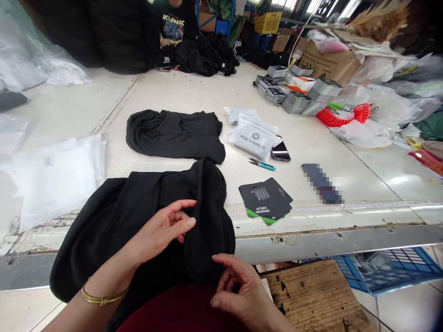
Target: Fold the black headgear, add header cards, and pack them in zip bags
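A pile of soft black cloth pieces (138, 193) hangs over the near table edge, in front of my body. My left hand (162, 233) rests over its right part, index finger stretched against a raised fold, thumb apart, nothing between them. At the lower right corner of the cloth, my right hand (238, 288) has its index fingertip at the fabric edge. Its thumb stands apart and the other fingers are curled. Behind lies a second folded stack of black cloth (176, 133). Black cards (265, 200) printed "ACTOR'S HEADGEAR" are fanned out to the right.
White ROCKBROS packets (254, 138) lie beside a phone (281, 151) and blue thread snips (262, 164). Clear bags (58, 170) cover the left side. Card stacks (294, 101) and a red coiled hose (346, 117) are farther right. Across the table sits a person (176, 27).
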Demonstrator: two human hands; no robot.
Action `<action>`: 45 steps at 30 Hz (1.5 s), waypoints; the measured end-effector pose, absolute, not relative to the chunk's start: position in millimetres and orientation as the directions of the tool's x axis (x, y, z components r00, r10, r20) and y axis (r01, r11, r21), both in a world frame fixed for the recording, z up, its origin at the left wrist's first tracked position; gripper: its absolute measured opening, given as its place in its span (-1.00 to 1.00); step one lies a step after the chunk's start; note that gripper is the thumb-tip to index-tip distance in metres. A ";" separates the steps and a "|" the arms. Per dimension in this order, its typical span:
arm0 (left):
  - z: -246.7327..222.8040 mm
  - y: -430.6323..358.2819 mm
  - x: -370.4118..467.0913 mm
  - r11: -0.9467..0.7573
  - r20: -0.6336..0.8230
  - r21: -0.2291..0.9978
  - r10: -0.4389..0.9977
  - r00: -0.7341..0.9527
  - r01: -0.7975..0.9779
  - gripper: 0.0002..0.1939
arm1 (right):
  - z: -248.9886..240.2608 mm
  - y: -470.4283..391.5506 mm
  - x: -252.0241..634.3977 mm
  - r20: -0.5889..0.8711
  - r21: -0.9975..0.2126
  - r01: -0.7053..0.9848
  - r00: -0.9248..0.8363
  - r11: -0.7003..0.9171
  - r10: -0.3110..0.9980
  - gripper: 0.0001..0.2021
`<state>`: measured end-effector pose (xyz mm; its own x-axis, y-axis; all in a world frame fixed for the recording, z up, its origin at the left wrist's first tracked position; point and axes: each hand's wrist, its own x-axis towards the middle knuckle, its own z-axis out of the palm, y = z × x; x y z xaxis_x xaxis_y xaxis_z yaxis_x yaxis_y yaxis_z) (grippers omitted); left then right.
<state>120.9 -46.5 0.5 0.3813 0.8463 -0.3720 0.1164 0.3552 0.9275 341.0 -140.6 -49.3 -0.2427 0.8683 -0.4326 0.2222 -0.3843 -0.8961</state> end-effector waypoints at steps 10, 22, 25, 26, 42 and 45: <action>-30.3 -38.4 140.0 -0.308 -0.044 0.723 0.873 0.486 0.618 -0.42 | -55.1 -132.2 355.6 -0.527 -0.835 0.277 -0.154 -0.475 0.836 -0.55; -14.8 8.2 157.9 -0.478 0.163 0.453 0.874 0.457 0.753 -0.63 | -35.1 -60.0 350.2 0.025 -0.832 0.554 -0.033 0.039 0.999 -0.83; -21.3 40.0 169.2 -0.533 0.214 0.384 0.846 0.489 0.754 -0.63 | -42.3 -33.8 334.6 0.260 -0.666 0.698 -0.113 0.263 0.959 -0.75; -28.2 47.8 171.0 -0.525 0.183 0.374 0.850 0.494 0.765 -0.62 | -45.8 -28.3 329.3 0.281 -0.588 0.748 -0.169 0.309 0.945 -0.72; -62.2 58.7 170.9 -0.459 0.112 0.241 0.888 0.445 0.855 -0.61 | -61.9 -10.6 319.7 0.162 -0.297 0.904 -0.269 0.307 0.949 -0.54; -65.8 59.3 169.2 -0.474 0.094 0.267 0.879 0.467 0.839 -0.62 | -58.6 -6.7 317.2 0.126 -0.306 0.911 -0.250 0.278 0.960 -0.60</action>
